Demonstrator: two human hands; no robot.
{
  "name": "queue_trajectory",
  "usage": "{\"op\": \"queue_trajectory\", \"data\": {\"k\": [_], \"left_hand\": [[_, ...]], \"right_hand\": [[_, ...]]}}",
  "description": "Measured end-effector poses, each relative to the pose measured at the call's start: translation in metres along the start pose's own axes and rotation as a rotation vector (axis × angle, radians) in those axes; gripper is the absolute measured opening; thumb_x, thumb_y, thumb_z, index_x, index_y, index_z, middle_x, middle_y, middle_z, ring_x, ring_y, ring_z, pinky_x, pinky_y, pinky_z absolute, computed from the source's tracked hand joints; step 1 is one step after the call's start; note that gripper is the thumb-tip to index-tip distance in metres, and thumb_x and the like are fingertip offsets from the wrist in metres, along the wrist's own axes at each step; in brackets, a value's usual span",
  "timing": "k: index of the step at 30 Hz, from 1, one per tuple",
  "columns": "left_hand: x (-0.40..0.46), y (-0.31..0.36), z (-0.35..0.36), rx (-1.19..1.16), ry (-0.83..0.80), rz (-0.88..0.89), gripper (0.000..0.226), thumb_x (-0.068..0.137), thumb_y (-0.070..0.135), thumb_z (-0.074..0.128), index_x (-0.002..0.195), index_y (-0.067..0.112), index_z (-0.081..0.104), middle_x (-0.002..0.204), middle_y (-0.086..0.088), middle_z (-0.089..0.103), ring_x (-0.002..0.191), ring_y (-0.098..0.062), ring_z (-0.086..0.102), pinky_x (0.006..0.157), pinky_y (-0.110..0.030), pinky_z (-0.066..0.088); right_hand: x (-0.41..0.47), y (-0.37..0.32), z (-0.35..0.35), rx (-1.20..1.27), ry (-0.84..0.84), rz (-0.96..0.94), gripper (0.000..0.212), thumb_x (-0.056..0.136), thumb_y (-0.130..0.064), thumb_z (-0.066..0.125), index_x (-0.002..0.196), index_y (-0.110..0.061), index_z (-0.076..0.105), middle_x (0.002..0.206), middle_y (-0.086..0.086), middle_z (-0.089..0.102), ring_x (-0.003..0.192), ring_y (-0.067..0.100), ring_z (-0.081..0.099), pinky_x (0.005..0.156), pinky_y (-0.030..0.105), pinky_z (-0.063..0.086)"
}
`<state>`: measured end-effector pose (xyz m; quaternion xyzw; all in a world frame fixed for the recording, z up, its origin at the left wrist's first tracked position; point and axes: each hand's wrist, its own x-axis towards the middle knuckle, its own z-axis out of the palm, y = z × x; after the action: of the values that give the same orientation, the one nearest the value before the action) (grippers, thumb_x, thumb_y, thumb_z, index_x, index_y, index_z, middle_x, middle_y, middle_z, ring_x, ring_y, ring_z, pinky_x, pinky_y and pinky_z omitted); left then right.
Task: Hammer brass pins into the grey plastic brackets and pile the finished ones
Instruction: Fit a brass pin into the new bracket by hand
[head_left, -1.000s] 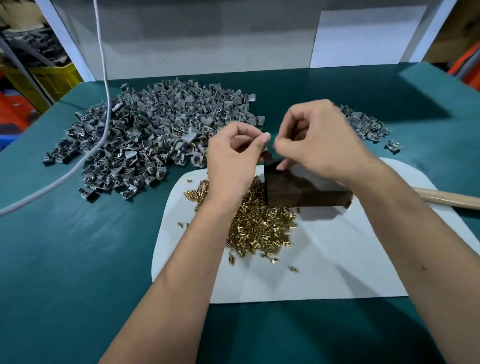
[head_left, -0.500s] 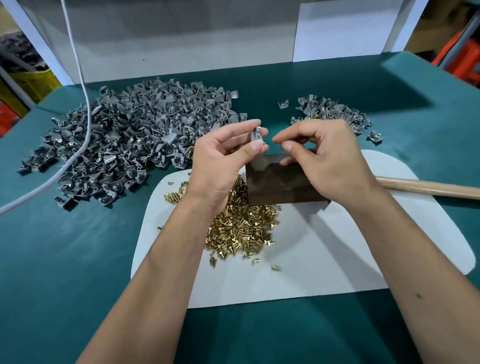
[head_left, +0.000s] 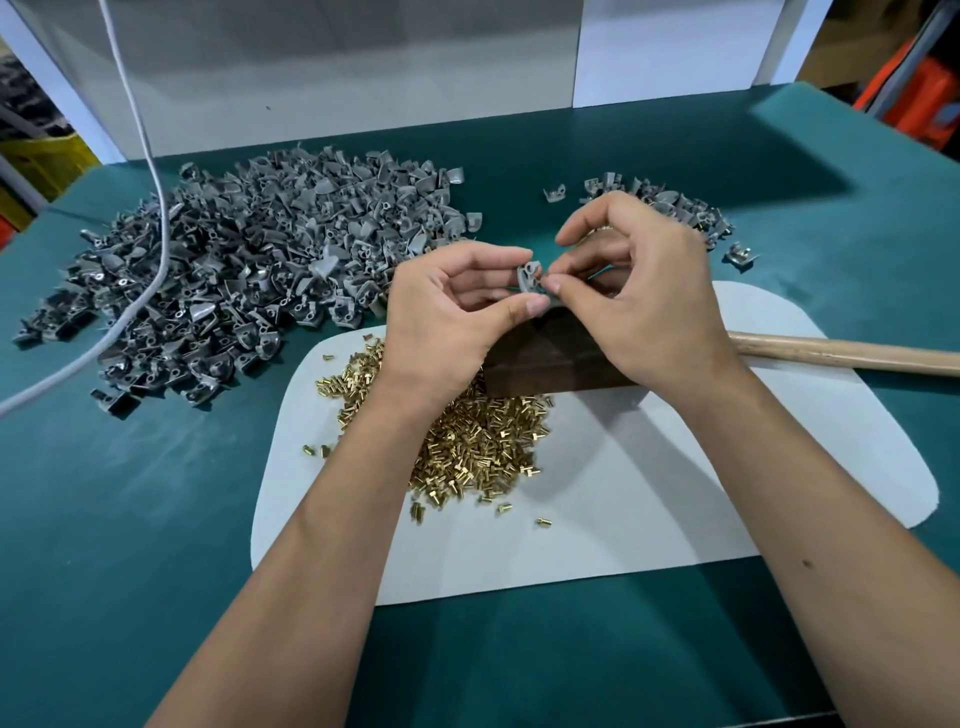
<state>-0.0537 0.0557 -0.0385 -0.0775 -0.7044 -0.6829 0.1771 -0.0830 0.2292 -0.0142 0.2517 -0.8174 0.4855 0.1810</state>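
My left hand (head_left: 447, 317) pinches a small grey plastic bracket (head_left: 531, 276) between thumb and fingers, above a dark wooden block (head_left: 540, 358). My right hand (head_left: 644, 291) meets it from the right, thumb and forefinger pinched at the bracket; a pin between them cannot be made out. A heap of brass pins (head_left: 478, 441) lies on the white mat (head_left: 649, 493) under my left wrist. The big pile of grey brackets (head_left: 249, 260) sits at the back left. A smaller pile of brackets (head_left: 675, 208) lies at the back right.
A wooden hammer handle (head_left: 841, 353) lies on the mat's right side, its head hidden behind my right hand. A grey cable (head_left: 150, 218) hangs across the left pile. The green table (head_left: 130, 519) ends at a grey wall behind. Loose brackets lie near the right pile.
Both hands have come lower and closer together over the block. My right fingertips now touch the bracket that my left hand holds; half a second ago they were apart.
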Motion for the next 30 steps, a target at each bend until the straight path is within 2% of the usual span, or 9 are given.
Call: {"op": "queue_trajectory", "data": {"k": [5,10,20,26,30], "left_hand": [[0.0,0.0,-0.001,-0.003,0.015,-0.01,0.037,0.069,-0.004,0.089,0.101,0.004,0.074,0.094,-0.011,0.079,0.087,-0.021,0.077,0.083,-0.031,0.061],[-0.001,-0.002,-0.001,0.003,0.024,-0.025,0.035,0.069,-0.001,0.09,0.097,0.012,0.075,0.09,-0.004,0.08,0.083,-0.015,0.076,0.079,-0.026,0.06],[-0.002,0.001,-0.003,0.026,0.034,-0.028,0.036,0.068,-0.003,0.089,0.101,0.003,0.075,0.091,-0.009,0.079,0.083,-0.017,0.076,0.08,-0.027,0.06],[-0.003,0.004,0.0,0.076,0.052,0.002,0.037,0.065,-0.006,0.089,0.095,0.01,0.076,0.082,0.004,0.077,0.074,-0.008,0.074,0.076,-0.019,0.058],[-0.004,0.008,0.003,0.101,0.064,0.004,0.034,0.064,-0.005,0.091,0.092,0.009,0.077,0.078,0.005,0.077,0.072,-0.01,0.074,0.073,-0.019,0.058]], "right_hand": [[-0.001,0.001,0.0,0.011,-0.001,-0.029,0.024,0.082,-0.021,0.078,0.098,-0.022,0.06,0.078,-0.015,0.074,0.084,0.008,0.074,0.081,0.044,0.06],[-0.001,-0.001,-0.001,0.023,0.017,-0.045,0.023,0.083,-0.02,0.078,0.097,-0.02,0.06,0.079,-0.014,0.074,0.085,0.009,0.074,0.079,0.042,0.061],[-0.002,-0.004,0.005,0.106,0.001,0.009,0.024,0.081,-0.01,0.079,0.092,-0.016,0.059,0.078,-0.006,0.074,0.077,0.012,0.074,0.073,0.038,0.062],[-0.001,-0.005,0.006,0.087,-0.037,0.024,0.024,0.08,-0.004,0.077,0.09,-0.015,0.058,0.077,-0.004,0.072,0.073,0.012,0.071,0.07,0.037,0.061],[0.0,-0.007,0.004,0.043,-0.05,0.001,0.024,0.079,-0.002,0.075,0.085,-0.016,0.057,0.075,-0.005,0.07,0.07,0.013,0.07,0.066,0.038,0.059]]}}
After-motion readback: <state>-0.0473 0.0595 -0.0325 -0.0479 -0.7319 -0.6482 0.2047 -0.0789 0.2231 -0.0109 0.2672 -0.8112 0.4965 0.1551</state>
